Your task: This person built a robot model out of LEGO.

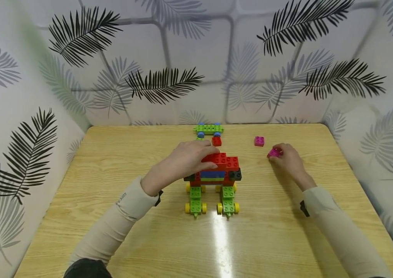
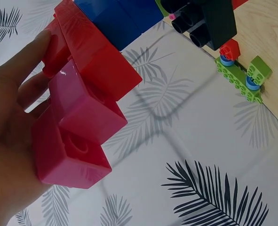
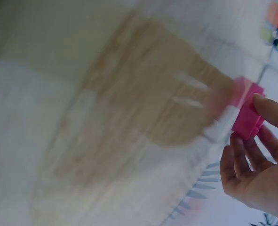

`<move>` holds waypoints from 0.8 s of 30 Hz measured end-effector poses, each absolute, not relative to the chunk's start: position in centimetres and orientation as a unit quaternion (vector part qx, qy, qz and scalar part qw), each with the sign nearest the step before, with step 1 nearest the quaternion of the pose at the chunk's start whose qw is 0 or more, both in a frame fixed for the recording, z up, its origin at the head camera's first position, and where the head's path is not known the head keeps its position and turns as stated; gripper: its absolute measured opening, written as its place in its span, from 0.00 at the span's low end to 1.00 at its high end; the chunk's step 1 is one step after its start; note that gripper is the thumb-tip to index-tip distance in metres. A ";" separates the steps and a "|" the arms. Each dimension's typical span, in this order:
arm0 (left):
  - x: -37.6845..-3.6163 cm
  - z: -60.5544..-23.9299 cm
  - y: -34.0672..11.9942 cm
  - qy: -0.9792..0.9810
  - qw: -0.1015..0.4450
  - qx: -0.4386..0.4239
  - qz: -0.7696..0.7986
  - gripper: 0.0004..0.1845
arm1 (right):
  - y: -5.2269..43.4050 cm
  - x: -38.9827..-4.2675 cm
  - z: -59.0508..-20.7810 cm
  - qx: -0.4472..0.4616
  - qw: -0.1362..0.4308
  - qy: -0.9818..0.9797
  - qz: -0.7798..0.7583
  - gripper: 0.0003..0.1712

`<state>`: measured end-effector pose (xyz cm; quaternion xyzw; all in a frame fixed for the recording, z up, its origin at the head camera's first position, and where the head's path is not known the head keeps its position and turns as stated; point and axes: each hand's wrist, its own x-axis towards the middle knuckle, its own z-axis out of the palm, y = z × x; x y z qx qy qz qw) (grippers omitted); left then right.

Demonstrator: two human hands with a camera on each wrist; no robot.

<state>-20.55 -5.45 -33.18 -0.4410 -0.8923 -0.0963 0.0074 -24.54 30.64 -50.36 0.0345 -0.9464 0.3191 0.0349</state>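
Note:
A figure built of toy building bricks stands mid-table, with red bricks (image 1: pixel 232 163) on top, a blue layer (image 1: pixel 212 174), black bricks (image 1: pixel 235 175) at the sides and green wheeled bases (image 1: pixel 228 202) below. My left hand (image 1: pixel 191 156) grips its red top from the left. Two stepped pink bricks (image 2: pixel 84 108) jut from that end in the left wrist view; the hand hides them in the head view. Off to the right, my right hand (image 1: pixel 291 160) pinches a pink brick (image 1: pixel 273 153) between thumb and fingers. That brick (image 3: pixel 248 113) also shows in the right wrist view.
Behind the figure, a green wheeled base (image 1: pixel 208 129) with blue wheels lies near the table's far edge. A loose red brick (image 1: pixel 216 141) and a small green brick (image 2: pixel 258 70) are beside it. Another pink brick (image 1: pixel 259 141) lies left of my right hand. Patterned walls surround the wooden table (image 1: pixel 269 239).

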 end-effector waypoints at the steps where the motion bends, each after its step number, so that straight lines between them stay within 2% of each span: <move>1: -20.5 -33.2 -5.4 -0.892 0.008 -0.442 -0.095 0.20 | 30.4 -24.5 -50.2 0.047 0.043 -0.943 0.326 0.24; 10: -20.4 -33.0 -5.3 -0.889 0.042 -0.451 -0.068 0.19 | 27.1 -22.9 -46.0 0.142 0.108 -0.925 0.334 0.22; 16: -20.4 -33.0 -5.4 -0.891 0.045 -0.448 -0.062 0.19 | 24.2 -21.1 -42.7 0.208 0.157 -0.903 0.341 0.23; 24: -20.5 -33.1 -5.3 -0.895 0.048 -0.439 -0.065 0.18 | 21.8 -18.7 -38.9 0.268 0.177 -0.881 0.348 0.24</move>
